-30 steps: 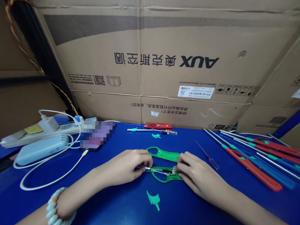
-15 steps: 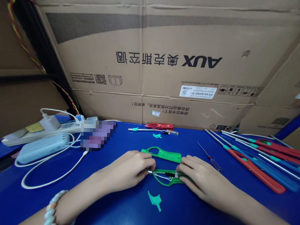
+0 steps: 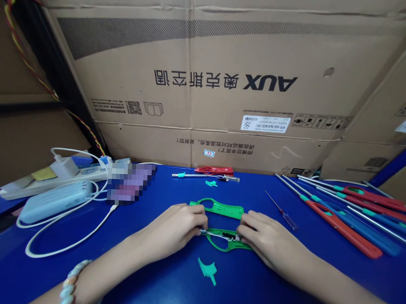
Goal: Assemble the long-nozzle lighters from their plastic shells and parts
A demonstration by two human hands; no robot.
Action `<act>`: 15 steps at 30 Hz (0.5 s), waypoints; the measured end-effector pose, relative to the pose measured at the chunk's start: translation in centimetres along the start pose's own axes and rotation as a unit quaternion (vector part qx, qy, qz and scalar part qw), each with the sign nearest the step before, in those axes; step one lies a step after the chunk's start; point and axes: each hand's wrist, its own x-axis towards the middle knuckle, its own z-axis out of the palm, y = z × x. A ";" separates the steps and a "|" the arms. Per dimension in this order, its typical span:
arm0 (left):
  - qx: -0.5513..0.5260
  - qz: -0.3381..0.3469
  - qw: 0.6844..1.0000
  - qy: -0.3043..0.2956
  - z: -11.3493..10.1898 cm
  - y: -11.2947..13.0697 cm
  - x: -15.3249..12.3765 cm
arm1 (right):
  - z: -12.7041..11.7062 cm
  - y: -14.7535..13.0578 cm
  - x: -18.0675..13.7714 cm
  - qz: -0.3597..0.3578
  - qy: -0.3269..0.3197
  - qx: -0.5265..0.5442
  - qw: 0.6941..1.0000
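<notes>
My left hand [image 3: 183, 223] is closed, its fingertips pinching the end of a thin metal tube at the left of a green lighter half-shell [image 3: 223, 249]. A white wire [image 3: 217, 236] runs from there to a small black part [image 3: 229, 236] inside the shell. Over the shell's right end, my right hand [image 3: 265, 233] is closed on the lighter half-shell and covers what lies there. Just beyond both hands is the other green half-shell [image 3: 227, 210], with its finger loop. Nearer the front lies a loose teal trigger piece [image 3: 207, 270].
Farther back are a red shell [image 3: 215, 171], a metal tube [image 3: 191, 175] and another teal piece [image 3: 211, 183]. A screwdriver [image 3: 287, 218] and several long lighters [image 3: 347, 230] lie right. A power bank [image 3: 56, 201], cables, a power strip [image 3: 84, 171] and a blurred-out purple item [image 3: 134, 182] occupy the left.
The white wire now lies straighter along the shell. Both hands keep nearly the same places, while the whole view has shifted slightly.
</notes>
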 end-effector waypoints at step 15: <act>0.032 0.029 0.999 0.000 0.5 -0.2 0.2 | -0.3 -0.2 0.3 0.002 0.010 0.009 1.000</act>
